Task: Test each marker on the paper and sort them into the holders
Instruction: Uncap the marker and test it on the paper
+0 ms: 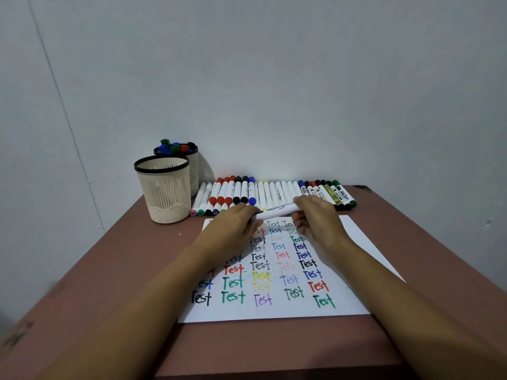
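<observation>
A white marker (277, 210) lies level between my hands, just above the top of the white paper (354, 272). My left hand (236, 226) pinches its dark blue cap end. My right hand (315, 218) grips the barrel at the other end. The paper is covered with several coloured "Test" words. A long row of markers (271, 192) lies along the table's far edge, behind my hands. Two cream mesh holders stand at the far left: the near holder (166, 190) shows no markers, the far holder (189, 160) has several markers sticking out.
The brown table (115, 270) stands against a pale wall. Bare tabletop shows to the left of the paper and along the near edge. The holders sit close to the table's left edge.
</observation>
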A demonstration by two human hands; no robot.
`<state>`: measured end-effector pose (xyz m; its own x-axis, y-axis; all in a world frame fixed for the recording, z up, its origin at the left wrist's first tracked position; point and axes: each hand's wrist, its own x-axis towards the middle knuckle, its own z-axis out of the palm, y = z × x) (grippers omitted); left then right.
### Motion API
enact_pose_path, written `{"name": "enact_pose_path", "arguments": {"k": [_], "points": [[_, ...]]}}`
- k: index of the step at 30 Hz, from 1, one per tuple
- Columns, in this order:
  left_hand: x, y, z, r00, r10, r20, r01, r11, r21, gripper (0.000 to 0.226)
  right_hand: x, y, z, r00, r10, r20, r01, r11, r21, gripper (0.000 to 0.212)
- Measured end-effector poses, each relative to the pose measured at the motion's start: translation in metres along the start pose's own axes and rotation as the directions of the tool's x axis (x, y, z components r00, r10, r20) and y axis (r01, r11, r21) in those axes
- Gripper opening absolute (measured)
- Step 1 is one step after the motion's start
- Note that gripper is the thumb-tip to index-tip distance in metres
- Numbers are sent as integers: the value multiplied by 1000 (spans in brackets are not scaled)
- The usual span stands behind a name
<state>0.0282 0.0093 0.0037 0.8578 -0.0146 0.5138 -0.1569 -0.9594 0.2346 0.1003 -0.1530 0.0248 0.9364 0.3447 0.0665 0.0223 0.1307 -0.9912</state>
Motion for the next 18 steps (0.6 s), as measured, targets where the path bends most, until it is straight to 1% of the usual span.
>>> {"name": "enact_pose_path", "arguments": {"k": [2, 4, 6, 9, 11, 13, 15, 18], "points": [[0, 2, 1, 1000, -8, 1, 8, 999, -42, 27, 0, 1, 2, 998, 36, 46, -42, 990, 136, 13], [1, 7, 2, 1000, -20, 16, 22, 994, -104, 25, 0, 5, 3, 990, 43, 134, -66, 983, 171, 14], [0, 12, 3, 999, -26, 35, 31, 987, -158, 23, -2, 10, 4, 977, 18, 211, -38, 995, 93, 15], [-2, 18, 2, 997, -47, 55, 58, 971, -232, 23, -3, 13, 6, 977, -28, 212, 37, 999, -39, 23], [-2, 21, 1, 994, -83, 74, 100, 957, -273, 23, -1, 13, 6, 980, -50, 191, 61, 997, -54, 27], [-2, 24, 0, 990, -106, 88, 129, 938, -321, 17, 0, 13, 6, 980, -65, 190, 76, 996, -51, 27], [-1, 26, -1, 990, -120, 81, 141, 919, -367, 11, -1, 13, 7, 976, -84, 201, 94, 995, -41, 26], [-2, 29, -4, 989, -140, 56, 150, 882, -446, 11, 0, 14, 6, 966, -114, 234, 119, 993, -8, 24]]}}
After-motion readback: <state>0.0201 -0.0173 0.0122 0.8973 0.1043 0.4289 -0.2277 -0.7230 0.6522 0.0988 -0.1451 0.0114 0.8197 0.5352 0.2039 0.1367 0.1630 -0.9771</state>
